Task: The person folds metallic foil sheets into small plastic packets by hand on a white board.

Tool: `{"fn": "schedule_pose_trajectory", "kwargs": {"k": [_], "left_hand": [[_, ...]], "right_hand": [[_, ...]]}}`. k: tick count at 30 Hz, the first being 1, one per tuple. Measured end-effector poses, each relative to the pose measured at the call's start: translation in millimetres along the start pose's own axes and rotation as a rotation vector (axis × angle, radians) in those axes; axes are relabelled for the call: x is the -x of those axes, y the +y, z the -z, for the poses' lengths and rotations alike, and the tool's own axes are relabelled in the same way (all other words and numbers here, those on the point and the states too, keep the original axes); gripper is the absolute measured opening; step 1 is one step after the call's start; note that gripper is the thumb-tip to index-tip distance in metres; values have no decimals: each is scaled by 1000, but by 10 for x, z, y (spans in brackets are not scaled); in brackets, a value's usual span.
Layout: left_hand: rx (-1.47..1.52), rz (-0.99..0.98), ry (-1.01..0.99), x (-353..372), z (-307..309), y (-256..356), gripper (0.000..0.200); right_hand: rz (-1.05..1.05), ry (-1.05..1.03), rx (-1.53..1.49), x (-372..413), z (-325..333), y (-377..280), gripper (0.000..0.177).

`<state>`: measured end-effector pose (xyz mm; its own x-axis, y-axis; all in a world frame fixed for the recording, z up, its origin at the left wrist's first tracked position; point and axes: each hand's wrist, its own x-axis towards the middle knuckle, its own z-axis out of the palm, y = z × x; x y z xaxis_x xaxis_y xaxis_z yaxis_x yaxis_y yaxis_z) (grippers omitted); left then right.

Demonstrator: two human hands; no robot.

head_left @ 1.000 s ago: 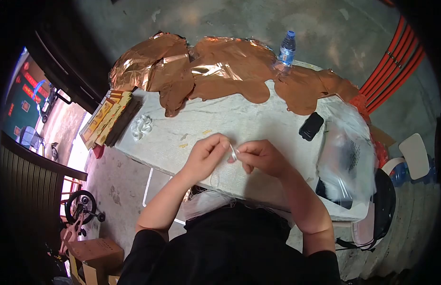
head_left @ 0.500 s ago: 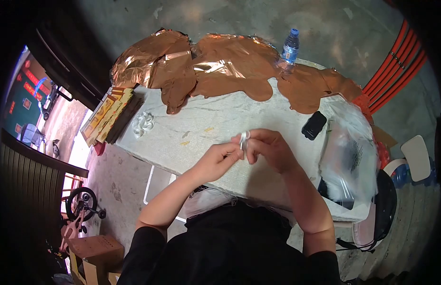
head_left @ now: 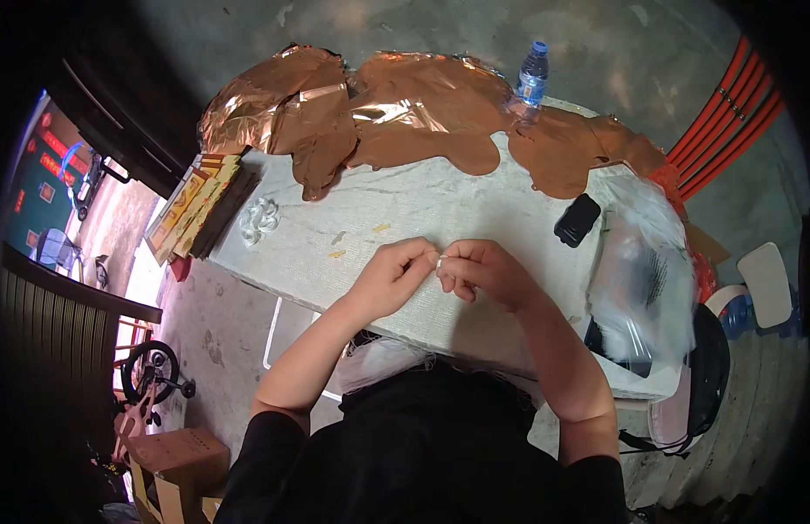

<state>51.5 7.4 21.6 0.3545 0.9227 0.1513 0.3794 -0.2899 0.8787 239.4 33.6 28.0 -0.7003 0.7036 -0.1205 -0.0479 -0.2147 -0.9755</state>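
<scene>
Over the near middle of the table, my left hand (head_left: 392, 278) and my right hand (head_left: 485, 272) meet at the fingertips, both closed in a pinch. Between them is a small white strip (head_left: 440, 260), mostly covered by the fingers; its exact kind cannot be made out. To the left on the white-covered table (head_left: 370, 196) lies a small heap of shiny white loops (head_left: 259, 221). Small yellowish scraps (head_left: 337, 254) are on the cover just beyond my left hand.
Copper-coloured foil sheets (head_left: 431, 109) spread along the far edge, with a water bottle (head_left: 533, 74) among them. A black case (head_left: 578, 220) and a clear plastic bag (head_left: 641, 279) lie at right. Stacked printed packets (head_left: 195, 210) stand at the left edge.
Both hands have drawn closer together, and the white strip, which showed as a loop above the fingers, is now mostly hidden between them. The view has shifted slightly.
</scene>
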Motion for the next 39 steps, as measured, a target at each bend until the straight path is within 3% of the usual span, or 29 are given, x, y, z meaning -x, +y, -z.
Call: {"fn": "schedule_pose_trajectory", "kwargs": {"k": [5,7,9,10,11,14,15,17,23,25,27,29,31,33,36,39], "left_hand": [[212,4,-41,16,-94,-47,19],[170,41,-60,35,-64,-52,19],[128,81,-81,46,-72,-76,19],[182,75,75,46,-100,-112,17],[234,69,234,49,-120,-131,16],[355,-84,387,37,-170,-33,16],[352,-82,393,39,-177,-2,16],[385,-92,191,63,-169,41,17],[352,-27,337,185,-112,-107,3],[-16,-61,434,279,20,-148,5],[-201,-111,613,366,289,-390,9],[-345,7,757,485,728,-571,10],[-265,112,903,648,1170,-776,12],[-538,299,866,772,1543,-848,14],[-747,340,825,815,1716,-898,14],[-587,201,960,707,1935,-810,16]], "right_hand": [[-24,2,-141,-27,17,47,19],[-1,46,-403,-27,43,34,13],[3,56,-430,-36,66,50,12],[8,63,-456,-43,75,62,12],[6,60,-456,-49,80,79,12],[-13,34,-342,-60,70,123,13],[-15,43,-291,-60,51,136,14],[-16,33,-239,-59,9,147,15],[-25,113,-223,-54,-58,122,20],[-86,346,-467,-30,-76,-59,19],[-53,352,-479,-30,0,-23,19],[-20,368,-500,-43,2,59,18],[-32,288,-332,-78,-26,130,18],[-31,260,-332,-86,-58,141,16],[-22,204,-338,-110,-68,245,14],[-25,218,-326,-125,-104,359,12]]}}
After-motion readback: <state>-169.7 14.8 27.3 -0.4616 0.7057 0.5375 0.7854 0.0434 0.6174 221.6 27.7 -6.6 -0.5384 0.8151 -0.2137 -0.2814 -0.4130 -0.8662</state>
